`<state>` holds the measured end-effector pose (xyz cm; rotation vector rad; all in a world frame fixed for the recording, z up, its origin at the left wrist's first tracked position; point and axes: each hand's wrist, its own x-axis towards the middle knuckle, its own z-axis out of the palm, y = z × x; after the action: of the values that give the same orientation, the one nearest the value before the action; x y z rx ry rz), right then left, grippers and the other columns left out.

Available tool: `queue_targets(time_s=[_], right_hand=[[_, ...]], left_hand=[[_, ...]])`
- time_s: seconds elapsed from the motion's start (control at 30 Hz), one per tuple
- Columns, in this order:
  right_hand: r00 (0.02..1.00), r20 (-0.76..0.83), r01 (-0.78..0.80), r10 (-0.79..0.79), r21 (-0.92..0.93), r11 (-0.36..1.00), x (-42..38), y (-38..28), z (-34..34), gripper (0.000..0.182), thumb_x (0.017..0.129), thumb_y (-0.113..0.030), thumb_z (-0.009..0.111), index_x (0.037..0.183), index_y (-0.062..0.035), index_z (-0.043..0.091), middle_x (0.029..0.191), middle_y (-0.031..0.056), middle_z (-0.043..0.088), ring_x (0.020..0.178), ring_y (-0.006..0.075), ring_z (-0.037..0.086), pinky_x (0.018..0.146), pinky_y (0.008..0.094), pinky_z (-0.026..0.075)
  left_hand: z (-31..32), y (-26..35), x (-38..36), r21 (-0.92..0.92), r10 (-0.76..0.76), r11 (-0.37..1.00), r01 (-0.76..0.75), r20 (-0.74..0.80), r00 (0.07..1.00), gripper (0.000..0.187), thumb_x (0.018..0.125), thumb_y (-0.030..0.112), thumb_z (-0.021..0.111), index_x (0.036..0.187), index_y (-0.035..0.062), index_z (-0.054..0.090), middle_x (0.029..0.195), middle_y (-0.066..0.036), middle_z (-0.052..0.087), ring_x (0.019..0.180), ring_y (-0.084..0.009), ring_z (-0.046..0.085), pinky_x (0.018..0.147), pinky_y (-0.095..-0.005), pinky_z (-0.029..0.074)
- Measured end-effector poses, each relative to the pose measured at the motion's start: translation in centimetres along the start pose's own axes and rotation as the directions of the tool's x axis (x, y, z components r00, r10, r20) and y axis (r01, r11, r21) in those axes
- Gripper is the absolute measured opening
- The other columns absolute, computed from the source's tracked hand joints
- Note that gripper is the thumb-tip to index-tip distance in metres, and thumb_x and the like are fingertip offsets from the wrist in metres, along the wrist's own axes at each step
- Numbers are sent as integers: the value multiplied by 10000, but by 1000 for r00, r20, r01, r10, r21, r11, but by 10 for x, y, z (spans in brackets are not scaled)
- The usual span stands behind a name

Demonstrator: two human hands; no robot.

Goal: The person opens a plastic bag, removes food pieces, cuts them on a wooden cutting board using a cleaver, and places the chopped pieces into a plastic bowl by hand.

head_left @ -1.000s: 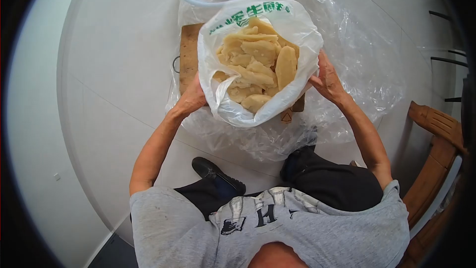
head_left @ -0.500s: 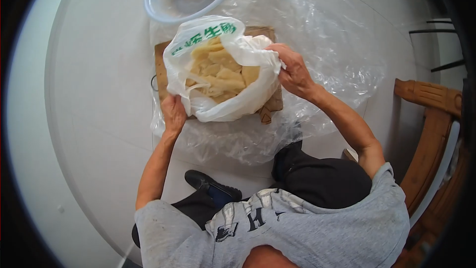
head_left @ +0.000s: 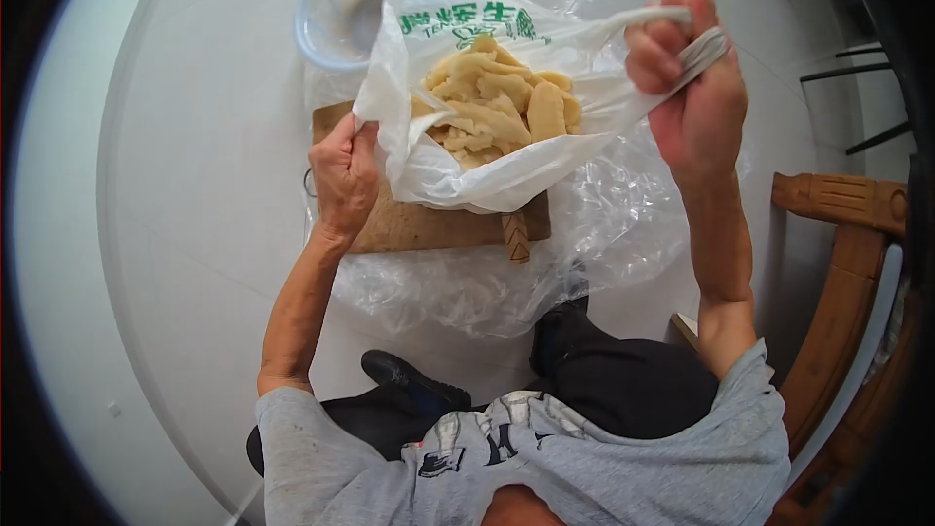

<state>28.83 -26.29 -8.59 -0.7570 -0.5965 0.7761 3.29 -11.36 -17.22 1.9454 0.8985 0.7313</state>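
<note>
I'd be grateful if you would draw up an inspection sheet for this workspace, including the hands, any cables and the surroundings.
Surface: wooden board on clear plastic sheeting, which is spread over a pale floor.
Working items: white plastic bag with green lettering, mouth open, holding pale yellow pieces; whether it rests on the board is hidden.
Clutter: pale basin beyond the board; patterned wooden handle at the board's near edge, the rest hidden.
Hands: left hand pinches the bag's left rim; right hand grips a stretched part of its right side.
Cables: nothing seen.
Surroundings: carved wooden furniture at the right.
</note>
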Motion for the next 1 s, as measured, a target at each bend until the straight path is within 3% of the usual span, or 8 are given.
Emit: queue_targets(time_s=[0.3, 0.5, 0.6, 0.7, 0.8, 0.83, 0.87, 1.0], right_hand=[[873, 27, 463, -487, -360, 810, 14, -31, -16, 239, 962, -263, 451, 929, -29, 482, 662, 2, 384, 571, 86, 344, 466, 218, 252], [892, -183, 147, -414, -747, 648, -22, -12, -113, 55, 916, -98, 499, 953, -58, 506, 726, 38, 493, 632, 126, 480, 569, 229, 396], [942, -302, -299, -146, -953, 45, -51, -27, -110, 153, 854, 8, 500, 998, -42, 512, 854, 83, 576, 768, 215, 573, 718, 308, 468], [927, 328, 116, -180, -710, -695, -46, -43, -69, 254, 787, 67, 492, 1020, -30, 518, 989, 110, 603, 923, 290, 583, 817, 377, 469], [830, 540, 513, -140, -838, -188, -29, -25, -42, 318, 752, 86, 491, 1041, -42, 527, 1062, 134, 586, 1014, 320, 545, 877, 411, 445], [858, 511, 500, -58, -855, -139, -21, -6, -50, 347, 744, 85, 508, 1064, -49, 529, 1093, 139, 572, 1045, 311, 533, 889, 409, 437], [880, 474, 475, 29, -875, -93, -14, 18, -74, 377, 737, 85, 525, 1087, -56, 531, 1124, 144, 558, 1076, 303, 522, 901, 406, 428], [997, -45, 7, 67, -773, -634, -36, 34, -157, 436, 745, -49, 637, 1165, -56, 517, 1153, 150, 549, 1118, 280, 505, 913, 400, 417]], left_hand=[[97, 17, 76, -110, 198, 976, -189, 84, 977, 232, 910, 165, 511, 844, -49, 574, 578, -116, 521, 521, -116, 455, 490, -318, 380], [189, -33, 111, -65, 38, 998, -19, 305, 952, 196, 905, 132, 497, 981, -6, 614, 718, -74, 591, 670, -131, 537, 560, -255, 445], [175, -16, 102, -52, -7, 999, 15, 139, 990, 223, 894, 121, 495, 1060, 29, 612, 930, -125, 656, 796, -198, 625, 677, -292, 532], [160, 19, 88, -57, 546, 835, -547, -43, 837, 236, 875, 67, 478, 1074, 31, 599, 1020, -145, 650, 818, -241, 640, 728, -323, 547], [210, 36, 89, -227, 788, 615, -755, 168, 592, 385, 782, -65, 452, 1149, 25, 527, 962, -205, 630, 812, -318, 624, 713, -391, 523], [209, 53, 87, -122, 516, 831, -542, 533, 671, 394, 757, -88, 450, 1129, 10, 536, 1038, -222, 607, 937, -343, 601, 784, -387, 514], [230, 45, 92, 1, 414, 858, -514, 590, 693, 395, 758, -61, 499, 1146, 10, 523, 1071, -216, 592, 986, -344, 581, 810, -384, 505], [234, -9, 84, 512, 371, 683, -521, 372, 851, 510, 713, 48, 670, 1190, 23, 491, 1169, -198, 528, 1070, -339, 527, 860, -382, 476]])
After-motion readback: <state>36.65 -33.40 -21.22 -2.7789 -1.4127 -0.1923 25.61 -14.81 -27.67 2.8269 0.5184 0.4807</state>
